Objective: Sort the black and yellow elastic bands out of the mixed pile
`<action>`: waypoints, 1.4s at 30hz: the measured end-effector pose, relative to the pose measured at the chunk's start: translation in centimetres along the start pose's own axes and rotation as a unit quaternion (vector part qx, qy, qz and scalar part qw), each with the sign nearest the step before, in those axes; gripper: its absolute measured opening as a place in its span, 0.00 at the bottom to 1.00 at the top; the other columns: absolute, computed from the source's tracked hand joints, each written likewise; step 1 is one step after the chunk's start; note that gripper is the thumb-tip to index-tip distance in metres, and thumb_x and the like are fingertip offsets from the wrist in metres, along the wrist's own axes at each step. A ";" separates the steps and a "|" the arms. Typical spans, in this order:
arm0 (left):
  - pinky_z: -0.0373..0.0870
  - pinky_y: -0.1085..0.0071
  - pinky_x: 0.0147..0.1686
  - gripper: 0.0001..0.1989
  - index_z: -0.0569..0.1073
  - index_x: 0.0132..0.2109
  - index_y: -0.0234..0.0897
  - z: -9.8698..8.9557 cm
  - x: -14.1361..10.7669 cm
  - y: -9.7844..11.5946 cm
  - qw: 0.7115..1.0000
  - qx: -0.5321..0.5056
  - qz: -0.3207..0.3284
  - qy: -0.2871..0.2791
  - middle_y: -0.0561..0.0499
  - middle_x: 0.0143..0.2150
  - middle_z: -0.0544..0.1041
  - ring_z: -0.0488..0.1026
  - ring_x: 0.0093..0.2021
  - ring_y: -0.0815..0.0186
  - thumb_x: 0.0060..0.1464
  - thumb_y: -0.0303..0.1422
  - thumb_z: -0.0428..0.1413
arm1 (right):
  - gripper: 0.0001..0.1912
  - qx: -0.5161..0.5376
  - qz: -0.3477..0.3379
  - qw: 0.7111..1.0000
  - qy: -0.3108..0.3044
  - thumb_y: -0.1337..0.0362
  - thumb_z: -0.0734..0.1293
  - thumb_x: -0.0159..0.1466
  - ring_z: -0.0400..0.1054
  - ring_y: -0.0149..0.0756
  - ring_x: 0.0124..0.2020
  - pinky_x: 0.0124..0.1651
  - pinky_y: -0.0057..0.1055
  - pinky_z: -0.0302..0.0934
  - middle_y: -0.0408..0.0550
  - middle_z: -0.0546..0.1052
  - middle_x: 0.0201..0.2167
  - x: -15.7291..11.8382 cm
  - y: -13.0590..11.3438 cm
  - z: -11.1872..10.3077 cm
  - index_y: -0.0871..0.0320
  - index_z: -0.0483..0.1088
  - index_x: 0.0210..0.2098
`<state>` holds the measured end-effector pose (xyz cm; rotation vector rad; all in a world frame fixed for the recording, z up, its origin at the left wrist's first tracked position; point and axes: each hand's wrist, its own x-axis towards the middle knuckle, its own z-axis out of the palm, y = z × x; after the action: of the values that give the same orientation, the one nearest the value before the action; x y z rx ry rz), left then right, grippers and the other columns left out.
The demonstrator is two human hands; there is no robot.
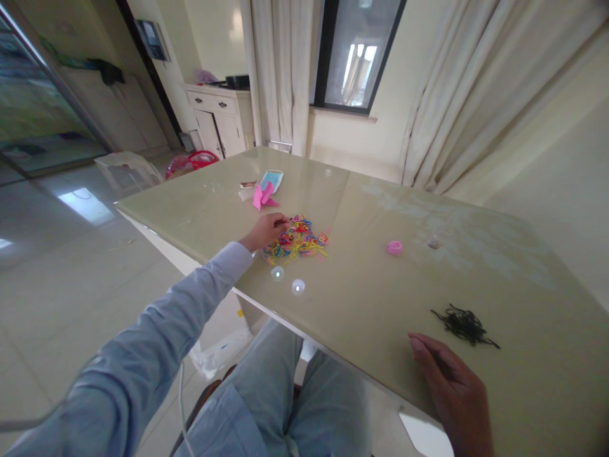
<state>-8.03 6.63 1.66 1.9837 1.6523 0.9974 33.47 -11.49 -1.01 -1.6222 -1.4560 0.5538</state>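
My left hand is at the left edge of a pile of small, thin, brightly coloured pieces, mostly yellow, red, blue and pink. Its fingers are bent and closed together; anything in them is too small to make out. My right hand is over the near table edge with thumb and forefinger pressed together. Whether something is between them cannot be seen. Just beyond it lies a tangled heap of black cords. A round pink object sits farther back, beside a small clear item.
The glossy table bears a folded pink paper shape and a blue face mask beyond my left hand. Two bright light reflections show near its front edge. A white cabinet and curtains stand behind.
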 end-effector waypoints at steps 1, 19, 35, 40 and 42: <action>0.64 0.72 0.31 0.13 0.76 0.36 0.32 0.0 0.1 -0.1 1.000 -0.003 0.001 0.010 0.49 0.30 0.76 0.68 0.29 0.67 0.53 0.38 0.53 | 0.18 -0.001 -0.001 1.000 -0.001 0.46 0.70 0.55 0.78 0.47 0.37 0.41 0.36 0.74 0.51 0.83 0.35 0.0 0.0 0.0 0.53 0.82 0.33; 0.65 0.69 0.36 0.11 0.82 0.32 0.35 -0.3 -0.5 0.8 0.984 0.151 0.061 -0.069 0.47 0.29 0.74 0.69 0.33 0.63 0.54 0.35 0.57 | 0.20 -0.006 -0.002 1.000 0.002 0.47 0.70 0.55 0.78 0.46 0.36 0.41 0.35 0.74 0.52 0.83 0.34 -0.1 0.1 0.0 0.56 0.81 0.33; 0.59 0.79 0.22 0.13 0.73 0.33 0.34 2.4 -10.8 13.2 0.714 -0.675 -0.187 -0.011 0.56 0.30 0.70 0.61 0.23 0.78 0.49 0.37 0.67 | 0.15 0.013 -0.034 0.999 -0.012 0.51 0.69 0.60 0.76 0.42 0.35 0.40 0.34 0.71 0.50 0.82 0.34 -0.3 -0.1 0.3 0.56 0.80 0.34; 0.62 0.80 0.23 0.10 0.73 0.37 0.34 3.9 -11.5 15.5 0.637 -0.740 -0.205 -0.075 0.57 0.31 0.69 0.62 0.24 0.79 0.52 0.34 0.65 | 0.14 0.034 -0.037 0.999 0.001 0.53 0.68 0.61 0.74 0.39 0.32 0.36 0.32 0.69 0.49 0.82 0.32 -0.5 -0.5 0.4 0.56 0.80 0.35; 0.62 0.80 0.23 0.10 0.73 0.37 0.34 4.4 -11.7 16.4 0.623 -0.746 -0.216 -0.096 0.57 0.30 0.69 0.62 0.23 0.79 0.53 0.34 0.65 | 0.13 0.042 -0.038 0.998 0.000 0.54 0.68 0.62 0.73 0.37 0.31 0.34 0.31 0.68 0.49 0.81 0.32 -0.5 -0.6 0.4 0.56 0.80 0.35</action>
<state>5.80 -7.89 6.50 0.4494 0.5108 1.1919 32.74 -11.93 -0.87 -1.4954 -1.4686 0.5645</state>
